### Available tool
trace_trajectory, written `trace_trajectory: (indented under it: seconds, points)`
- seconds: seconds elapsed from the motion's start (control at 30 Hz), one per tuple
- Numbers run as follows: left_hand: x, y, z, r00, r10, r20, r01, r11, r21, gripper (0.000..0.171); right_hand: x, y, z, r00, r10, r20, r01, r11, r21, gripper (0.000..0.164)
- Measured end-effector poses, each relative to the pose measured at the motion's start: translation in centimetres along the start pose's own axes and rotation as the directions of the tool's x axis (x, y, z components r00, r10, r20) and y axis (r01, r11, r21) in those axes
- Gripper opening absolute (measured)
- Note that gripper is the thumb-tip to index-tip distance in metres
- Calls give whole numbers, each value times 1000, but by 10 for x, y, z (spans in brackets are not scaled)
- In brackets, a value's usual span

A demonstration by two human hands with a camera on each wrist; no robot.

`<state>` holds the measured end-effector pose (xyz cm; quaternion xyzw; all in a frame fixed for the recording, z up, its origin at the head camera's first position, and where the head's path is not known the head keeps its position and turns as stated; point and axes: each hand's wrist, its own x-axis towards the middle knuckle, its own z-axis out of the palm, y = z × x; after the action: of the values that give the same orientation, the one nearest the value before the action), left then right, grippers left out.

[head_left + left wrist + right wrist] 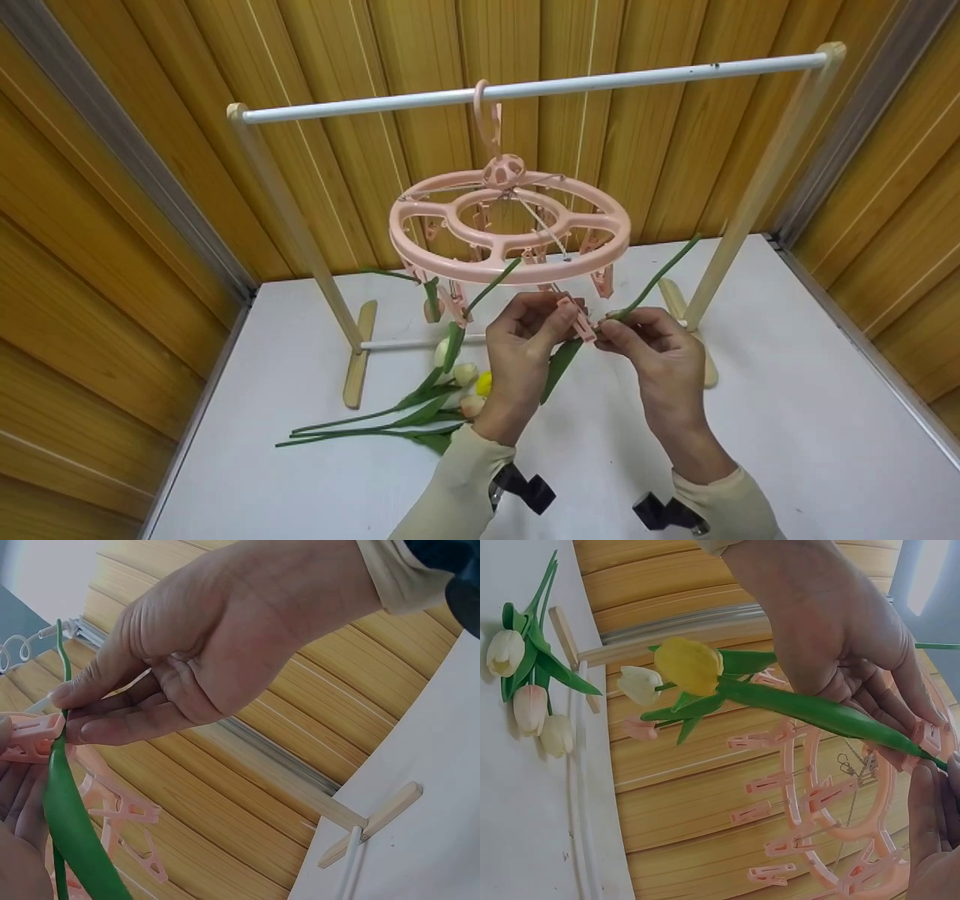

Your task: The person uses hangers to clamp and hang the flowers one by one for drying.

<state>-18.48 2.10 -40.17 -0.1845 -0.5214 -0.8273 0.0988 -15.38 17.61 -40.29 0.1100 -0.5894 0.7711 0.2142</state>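
My left hand pinches a pink clothespin hanging from the round drying rack. The right hand pinches the green stem of an artificial yellow tulip right at the clothespin's jaws. That tulip hangs bloom down, its long leaf below the clip. In the left wrist view the stem crosses the clothespin's tip, between the two hands. Two other tulips, a white one and a pink one, hang head down from the rack.
A wooden stand with a white bar carries the rack by its hook. Several pink clothespins dangle around the ring. Three tulips, with stems pointing left, lie on the white table. Wood-grain panels stand behind.
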Motion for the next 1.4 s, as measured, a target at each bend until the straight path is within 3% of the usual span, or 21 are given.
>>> trace_trajectory:
  seconds: [0.63,0.87,1.4]
  points:
    - [0,1,0,999,-7,43,6,1000,13,27,4,-4,4,1000,7,-23,-8,1000,-21,13]
    - [-2,0,-1,999,-25,24,25,1000,14,29,3,-3,4,999,34,-21,-35,998,-43,17]
    - [-6,-4,-7,999,-30,-13,31,999,35,31,-3,8,0,997,36,67,-30,996,-83,23]
